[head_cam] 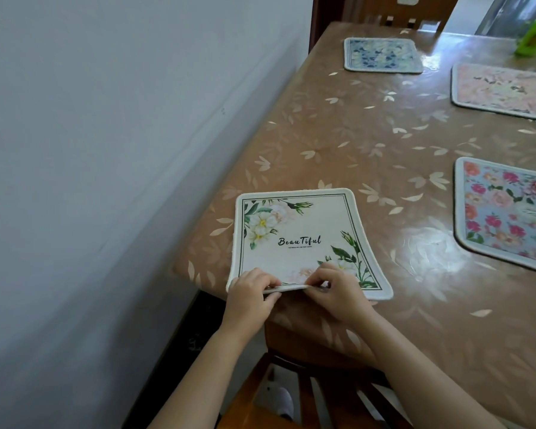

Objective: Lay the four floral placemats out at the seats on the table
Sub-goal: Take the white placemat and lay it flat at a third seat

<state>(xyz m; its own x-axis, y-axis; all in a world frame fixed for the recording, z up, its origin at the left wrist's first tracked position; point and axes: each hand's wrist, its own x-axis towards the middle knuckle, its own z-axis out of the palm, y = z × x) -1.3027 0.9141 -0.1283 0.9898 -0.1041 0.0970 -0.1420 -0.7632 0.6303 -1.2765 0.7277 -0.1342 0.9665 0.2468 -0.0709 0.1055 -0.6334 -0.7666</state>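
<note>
Pinching the near edge of the white placemat [304,243], both hands work close together: left hand [250,294] and right hand [338,291] each have fingers closed on the hem, lifting it slightly off the table [369,144]. Mat sits at the near-left corner, just by the table edge w/ a chair [291,394] below. It looks thin, light and floppy (the edge bends where held), so best gripped at edge or corners w/ two hands, then slid flat. Its "Beautiful" text reads upright toward the person; the long axis seems to run away from them, though wide-angle distortion makes that uncertain. Blue placemat [382,54], pink placemat [502,89] & rose placemat [505,212] lie flat at other seats, well apart.
</note>
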